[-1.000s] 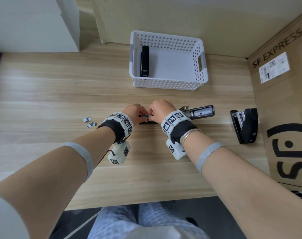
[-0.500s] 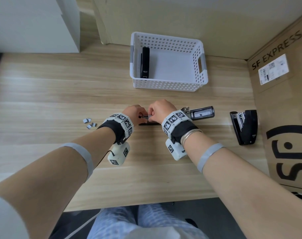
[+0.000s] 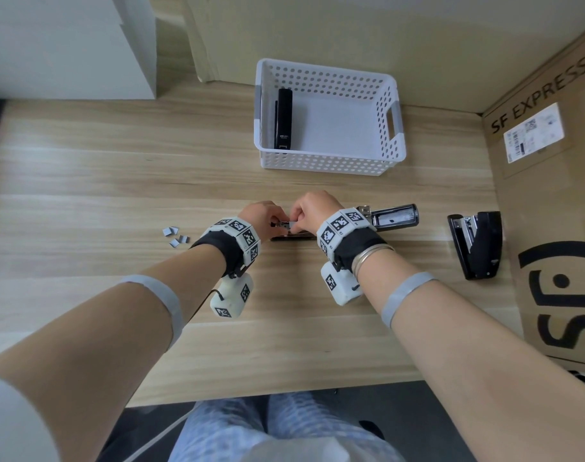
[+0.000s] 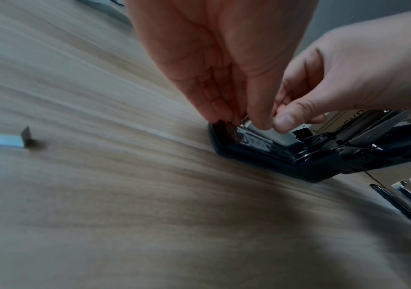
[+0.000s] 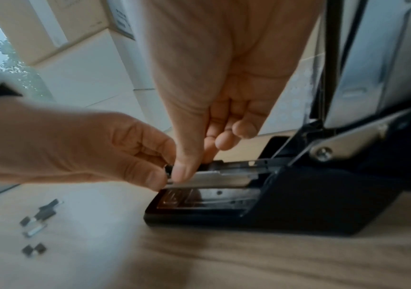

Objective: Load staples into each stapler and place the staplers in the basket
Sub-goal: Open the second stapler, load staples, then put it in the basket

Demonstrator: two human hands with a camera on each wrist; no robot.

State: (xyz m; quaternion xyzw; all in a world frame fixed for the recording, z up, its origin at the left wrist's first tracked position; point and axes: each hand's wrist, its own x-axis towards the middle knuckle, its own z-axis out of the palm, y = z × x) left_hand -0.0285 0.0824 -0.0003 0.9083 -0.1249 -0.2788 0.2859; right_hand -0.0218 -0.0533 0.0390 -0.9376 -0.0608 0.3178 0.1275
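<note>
While both hands meet over open stapler (image 3: 294,235) at table (image 3: 117,181) centre, noted as follows. Left hand (image 3: 262,215): fingers (image 5: 150,174) curled, pinching front end of metal staple channel (image 5: 224,174) from left. Right hand (image 3: 309,208): thumb (image 5: 183,168) and forefinger closed on same channel end from above, a pale strip (image 4: 280,135) seen under the tips in left wrist view; whether strip is staples or channel itself, cannot tell. Remaining right fingers loosely bent, clear of the work.

Open stapler: black base flat on table, top arm (image 3: 396,216) swung back to right, chrome underside showing. Channel raised slightly off base, anvil plate (image 5: 174,199) visible beneath it.

Second stapler (image 3: 476,245): black, lying on table well to right, beside cardboard box (image 3: 551,211), chrome magazine partly exposed. Not touched by either hand.

Third stapler (image 3: 283,118): black, closed, lying in white basket (image 3: 328,161) against its left wall. Basket at far side of table, apart from hands.

Loose staple strips (image 3: 176,235): several short pieces scattered on table just left of left wrist, apart from open stapler.

Also recorded: tracking bands with printed markers on both wrists, grey bands on both forearms, metal bangles (image 3: 371,255) on right wrist. White cabinet (image 3: 61,45) at far left corner. Box printed SF EXPRESS with shipping label.
</note>
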